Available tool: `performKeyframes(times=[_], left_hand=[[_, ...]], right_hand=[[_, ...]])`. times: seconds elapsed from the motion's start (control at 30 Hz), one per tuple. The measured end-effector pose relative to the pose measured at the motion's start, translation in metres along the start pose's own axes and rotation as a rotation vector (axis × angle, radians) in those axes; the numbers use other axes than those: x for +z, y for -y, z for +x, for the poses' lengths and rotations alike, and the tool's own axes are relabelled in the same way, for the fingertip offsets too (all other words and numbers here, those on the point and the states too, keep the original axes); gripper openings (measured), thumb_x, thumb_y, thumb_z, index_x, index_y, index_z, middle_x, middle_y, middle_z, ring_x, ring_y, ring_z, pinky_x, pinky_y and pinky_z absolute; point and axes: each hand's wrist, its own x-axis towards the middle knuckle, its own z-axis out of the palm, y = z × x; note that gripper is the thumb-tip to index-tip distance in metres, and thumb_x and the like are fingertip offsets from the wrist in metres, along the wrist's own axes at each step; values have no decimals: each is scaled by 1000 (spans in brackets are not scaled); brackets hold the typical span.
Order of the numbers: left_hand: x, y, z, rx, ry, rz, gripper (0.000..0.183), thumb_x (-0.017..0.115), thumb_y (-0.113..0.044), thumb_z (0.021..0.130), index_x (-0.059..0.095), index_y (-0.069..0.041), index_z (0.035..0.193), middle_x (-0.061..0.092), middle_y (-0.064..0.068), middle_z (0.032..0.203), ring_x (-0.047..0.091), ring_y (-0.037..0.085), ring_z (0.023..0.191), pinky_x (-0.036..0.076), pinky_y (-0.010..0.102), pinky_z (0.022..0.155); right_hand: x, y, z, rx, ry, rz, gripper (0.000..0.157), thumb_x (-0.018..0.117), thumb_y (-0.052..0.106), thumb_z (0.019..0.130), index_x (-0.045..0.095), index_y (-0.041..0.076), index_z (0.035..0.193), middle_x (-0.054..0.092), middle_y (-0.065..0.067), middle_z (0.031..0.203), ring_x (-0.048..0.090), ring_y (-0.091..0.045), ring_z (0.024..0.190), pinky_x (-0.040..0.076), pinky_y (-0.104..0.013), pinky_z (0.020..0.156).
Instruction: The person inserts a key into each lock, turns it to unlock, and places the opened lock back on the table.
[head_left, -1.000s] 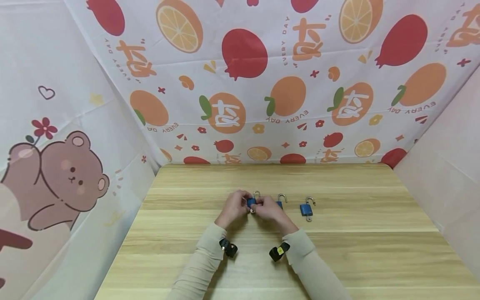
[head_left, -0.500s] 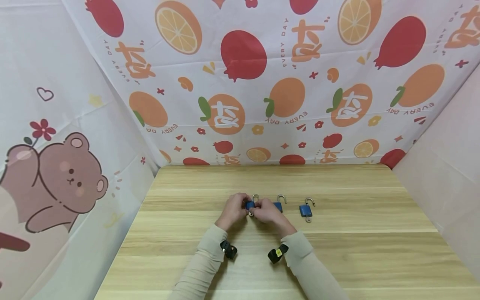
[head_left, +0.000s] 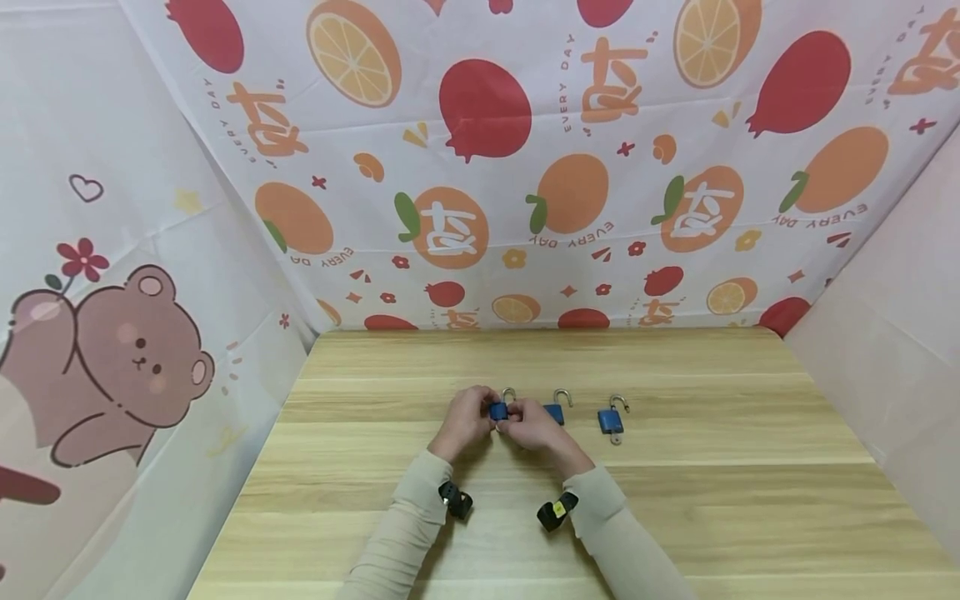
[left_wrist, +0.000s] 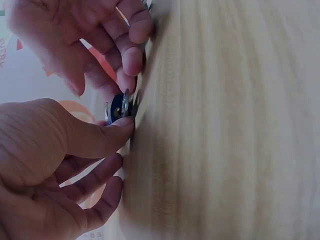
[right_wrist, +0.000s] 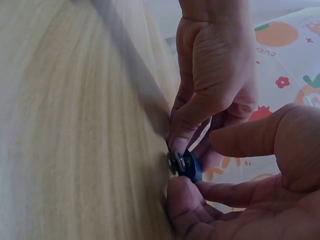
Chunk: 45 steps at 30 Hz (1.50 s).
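Note:
A small blue padlock (head_left: 498, 411) with its silver shackle open is held between both hands over the wooden table. My left hand (head_left: 467, 415) pinches it from the left, with the thumb (left_wrist: 112, 137) at its lower end, by the metal key (right_wrist: 172, 163). My right hand (head_left: 534, 422) has fingertips at its right side, while the right thumb (right_wrist: 242, 137) stands off the padlock in the right wrist view. Just right of that hand lies a second blue padlock (head_left: 555, 413), partly covered by it.
A third open blue padlock (head_left: 611, 421) with a key in it lies farther right on the table (head_left: 712, 500). The patterned cloth wall (head_left: 570, 242) rises behind the table's far edge. A bear-print cloth (head_left: 142, 358) hangs on the left.
The hands stay on the same padlock and have shifted only slightly left in view. The right fingers have changed position at the padlock, and the second padlock shows more of its body than at first.

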Motion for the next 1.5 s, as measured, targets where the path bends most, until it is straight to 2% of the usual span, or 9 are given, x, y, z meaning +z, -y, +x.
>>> performKeyframes(times=[0.17, 0.37, 0.67, 0.97, 1.23, 1.5], left_hand=[[1, 0, -3, -11, -14, -23, 29, 79, 10, 70, 72, 2, 97, 76, 16, 98, 69, 28, 89, 53, 41, 84], [3, 1, -6, -3, -40, -24, 31, 80, 8, 73, 70, 4, 102, 76, 19, 101, 71, 33, 97, 54, 48, 91], [6, 4, -11, -56, -69, -18, 35, 80, 6, 77, 70, 4, 110, 75, 19, 106, 70, 32, 100, 55, 47, 93], [6, 5, -11, -40, -88, -27, 27, 82, 5, 76, 73, 1, 101, 77, 16, 99, 72, 31, 96, 56, 47, 90], [7, 4, -12, -51, -87, -12, 27, 79, 8, 77, 74, 1, 103, 77, 16, 101, 73, 31, 98, 56, 46, 91], [8, 3, -11, -65, -92, -6, 28, 79, 7, 79, 73, 2, 105, 77, 17, 101, 72, 31, 97, 57, 46, 90]], right_hand=[[1, -2, -3, 15, 4, 23, 36, 60, 12, 99, 56, -8, 128, 55, -1, 85, 48, -12, 63, 39, -23, 56], [4, -8, -3, 29, -39, 17, 49, 63, 17, 98, 47, -8, 138, 57, -8, 101, 54, -15, 75, 43, -23, 62], [9, -15, -2, 14, -53, -59, 53, 62, 27, 99, 47, -2, 141, 57, -12, 121, 55, -21, 102, 47, -34, 89], [9, -16, -4, -10, -56, -35, 51, 63, 23, 97, 48, -4, 139, 54, -11, 114, 54, -17, 95, 44, -28, 82], [11, -18, -5, -16, -67, -27, 53, 64, 23, 96, 49, -5, 139, 55, -11, 117, 54, -17, 97, 46, -28, 84], [13, -19, -4, -33, -98, -34, 51, 65, 22, 95, 51, -4, 137, 52, -9, 112, 52, -18, 96, 42, -30, 84]])
